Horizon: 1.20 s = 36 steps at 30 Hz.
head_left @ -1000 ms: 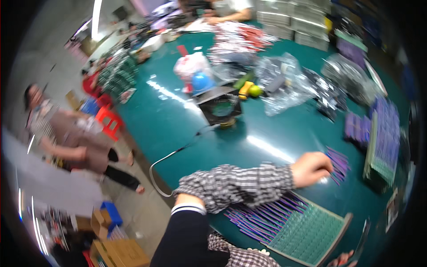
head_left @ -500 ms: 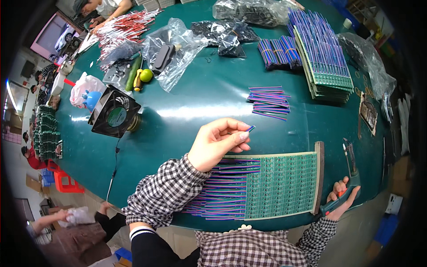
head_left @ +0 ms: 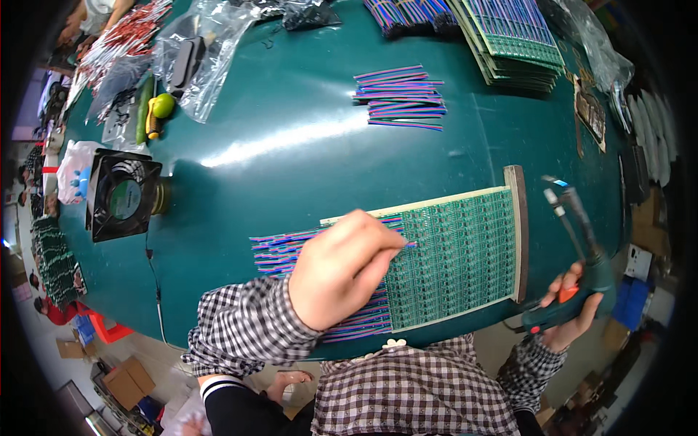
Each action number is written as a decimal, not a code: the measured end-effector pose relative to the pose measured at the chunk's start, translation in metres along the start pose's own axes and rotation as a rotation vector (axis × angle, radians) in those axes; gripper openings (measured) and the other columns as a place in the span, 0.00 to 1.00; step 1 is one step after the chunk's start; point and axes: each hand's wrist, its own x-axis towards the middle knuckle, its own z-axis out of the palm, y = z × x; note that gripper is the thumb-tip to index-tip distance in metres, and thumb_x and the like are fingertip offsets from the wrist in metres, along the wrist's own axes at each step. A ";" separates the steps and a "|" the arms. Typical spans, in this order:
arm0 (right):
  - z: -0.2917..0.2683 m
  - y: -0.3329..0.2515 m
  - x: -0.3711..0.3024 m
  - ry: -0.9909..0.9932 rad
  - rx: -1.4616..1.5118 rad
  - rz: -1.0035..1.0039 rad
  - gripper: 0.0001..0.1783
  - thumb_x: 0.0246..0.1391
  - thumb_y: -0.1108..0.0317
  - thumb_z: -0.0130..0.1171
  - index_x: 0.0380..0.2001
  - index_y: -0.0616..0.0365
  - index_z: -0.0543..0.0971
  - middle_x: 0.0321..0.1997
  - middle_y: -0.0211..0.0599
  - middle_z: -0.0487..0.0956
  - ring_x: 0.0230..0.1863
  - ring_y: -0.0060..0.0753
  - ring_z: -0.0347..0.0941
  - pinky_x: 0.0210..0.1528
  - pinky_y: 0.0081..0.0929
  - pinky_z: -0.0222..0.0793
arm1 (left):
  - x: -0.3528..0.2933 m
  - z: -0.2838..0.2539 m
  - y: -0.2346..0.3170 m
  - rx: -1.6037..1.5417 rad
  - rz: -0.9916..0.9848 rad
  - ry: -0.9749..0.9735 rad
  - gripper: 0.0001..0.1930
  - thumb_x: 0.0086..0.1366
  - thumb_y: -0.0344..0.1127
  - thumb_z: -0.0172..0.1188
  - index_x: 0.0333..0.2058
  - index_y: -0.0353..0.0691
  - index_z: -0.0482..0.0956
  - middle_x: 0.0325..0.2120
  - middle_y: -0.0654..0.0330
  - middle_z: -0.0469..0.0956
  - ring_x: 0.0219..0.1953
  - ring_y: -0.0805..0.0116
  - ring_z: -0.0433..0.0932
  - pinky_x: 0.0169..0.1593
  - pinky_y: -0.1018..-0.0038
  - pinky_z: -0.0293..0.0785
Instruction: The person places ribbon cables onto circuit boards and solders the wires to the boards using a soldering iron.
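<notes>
A green circuit board panel [head_left: 454,261] lies near the front edge of the table, with rows of multicoloured wires [head_left: 273,251] running off its left side. Over these wires is my left hand [head_left: 342,272], its thumb and index finger pinched on a short multicoloured wire whose tip shows just above the board. To the right of the board, my right hand [head_left: 571,309] grips a dark green soldering gun [head_left: 600,280] with an orange trigger. The gun's tip points up and to the left, apart from the board. A dark strip [head_left: 518,232] borders the panel's right end.
Loose wires [head_left: 403,98] lie beyond the board. Finished-looking wired panels [head_left: 509,43] are stacked at the far right, beside wire bundles [head_left: 411,14]. A black fan [head_left: 122,196] stands at the left, its cord trailing to the table edge. Plastic bags [head_left: 207,58] lie farther back.
My left hand has come down from above the board's far edge onto the wired rows, still pinching the wire. My view has shifted, and the soldering gun's tip has tilted.
</notes>
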 end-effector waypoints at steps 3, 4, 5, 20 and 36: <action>0.001 0.015 -0.031 -0.094 -0.043 0.130 0.43 0.67 0.40 0.54 0.61 0.77 0.66 0.44 0.46 0.76 0.43 0.41 0.80 0.32 0.28 0.85 | -0.006 0.009 -0.003 0.241 0.128 -0.054 0.13 0.53 0.20 0.66 0.40 0.34 0.84 0.34 0.57 0.79 0.34 0.60 0.80 0.36 0.70 0.79; 0.006 0.018 -0.040 -0.128 -0.097 0.161 0.43 0.67 0.39 0.53 0.61 0.76 0.66 0.45 0.44 0.75 0.42 0.38 0.79 0.33 0.26 0.83 | -0.007 0.011 -0.003 0.394 0.204 -0.082 0.14 0.52 0.22 0.66 0.40 0.34 0.85 0.34 0.57 0.79 0.34 0.61 0.80 0.36 0.70 0.79; 0.012 0.021 -0.046 -0.125 -0.126 0.165 0.44 0.67 0.40 0.54 0.61 0.76 0.66 0.45 0.45 0.75 0.42 0.38 0.79 0.34 0.27 0.83 | -0.006 0.013 -0.002 0.447 0.247 -0.083 0.16 0.51 0.26 0.65 0.41 0.34 0.85 0.36 0.58 0.78 0.35 0.63 0.80 0.35 0.70 0.79; 0.050 0.007 -0.069 -0.143 -0.337 0.462 0.46 0.41 0.46 0.83 0.52 0.71 0.74 0.38 0.48 0.84 0.45 0.42 0.84 0.42 0.35 0.86 | -0.015 0.019 -0.012 0.583 0.328 -0.101 0.17 0.51 0.30 0.62 0.42 0.33 0.80 0.38 0.56 0.75 0.35 0.65 0.76 0.34 0.73 0.76; 0.063 0.002 -0.054 -0.424 -0.739 0.305 0.26 0.48 0.46 0.77 0.37 0.58 0.86 0.36 0.33 0.87 0.37 0.38 0.82 0.41 0.34 0.79 | -0.015 0.016 -0.005 0.546 0.245 -0.141 0.19 0.51 0.28 0.64 0.43 0.32 0.84 0.38 0.56 0.77 0.35 0.63 0.78 0.37 0.71 0.79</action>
